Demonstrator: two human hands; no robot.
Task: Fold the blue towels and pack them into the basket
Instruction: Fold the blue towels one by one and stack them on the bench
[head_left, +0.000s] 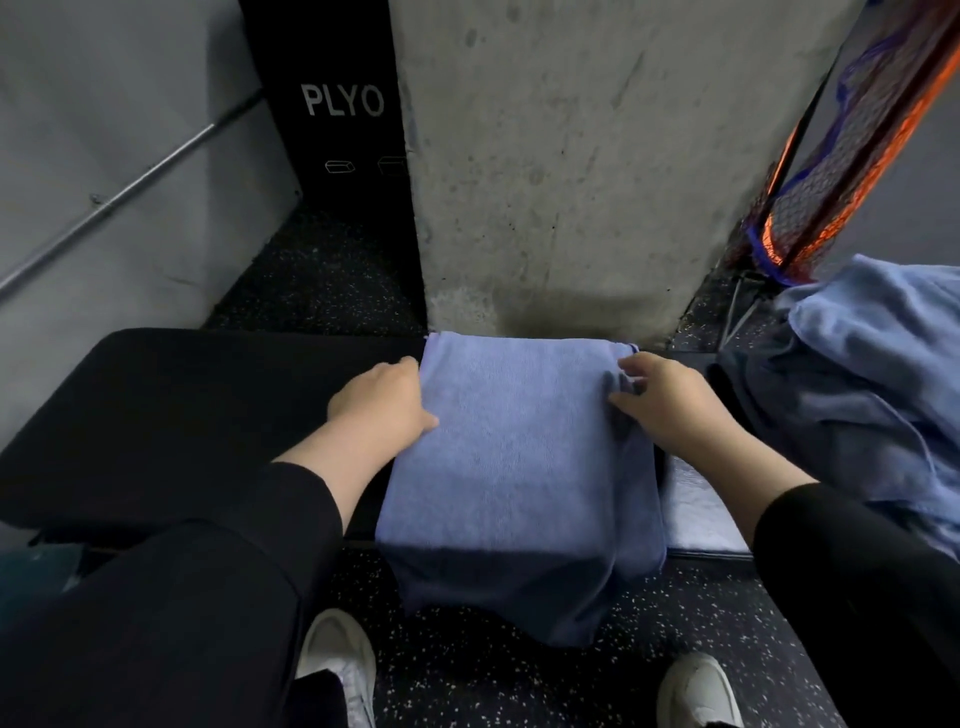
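Presently catalogued, item by item:

Blue towel (514, 447): laid across black padded bench (171, 415), centre of view; long axis running away from the wearer toward concrete pillar (545, 156); far edge at the bench's back, near end draped over the front edge toward speckled floor (493, 686).

Left hand (382, 408): at the towel's left edge, fingers curled round it, thumb on top of the cloth; gripping.

Right hand (667, 402): at the right edge, opposite the left, pinching a bunched fold of the cloth.

Relation governing the next move, as judged: towel between the two hands, both equally near, each at the far half of a long side; hanging near end farthest from either hand, likely to be brought up for the next fold.

Heap of unfolded blue towels (872, 374): far right, well apart from the hands.

Basket: not identifiable; orange and blue netting (810, 208) upper right, purpose unclear.
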